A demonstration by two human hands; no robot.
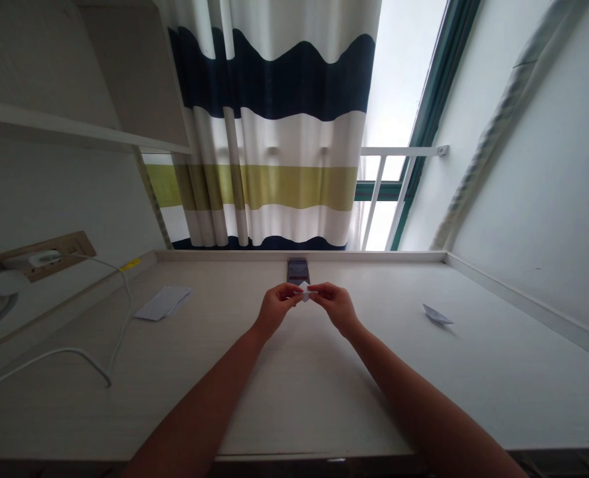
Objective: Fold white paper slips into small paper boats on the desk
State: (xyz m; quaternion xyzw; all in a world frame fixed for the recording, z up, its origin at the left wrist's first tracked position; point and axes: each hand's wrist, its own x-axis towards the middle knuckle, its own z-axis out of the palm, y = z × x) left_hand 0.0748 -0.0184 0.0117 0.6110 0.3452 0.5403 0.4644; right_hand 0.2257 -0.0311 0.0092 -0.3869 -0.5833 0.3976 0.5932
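My left hand (277,307) and my right hand (335,305) meet above the middle of a pale wood desk (294,398). Between their fingertips they pinch a small piece of folded white paper (305,291), most of it hidden by my fingers. A smartphone (298,270) lies just beyond my hands near the back edge of the desk, with its screen lit. Off to the right, a small folded white paper shape (437,315) rests on the desk, out of reach of both hands' fingertips.
Loose white paper sheets (163,303) lie to the left. A white cable (109,325) runs across the desk from a wall socket strip (35,255) holding a charger. A shelf overhangs the left side. A striped curtain (269,119) and a window rise behind the desk.
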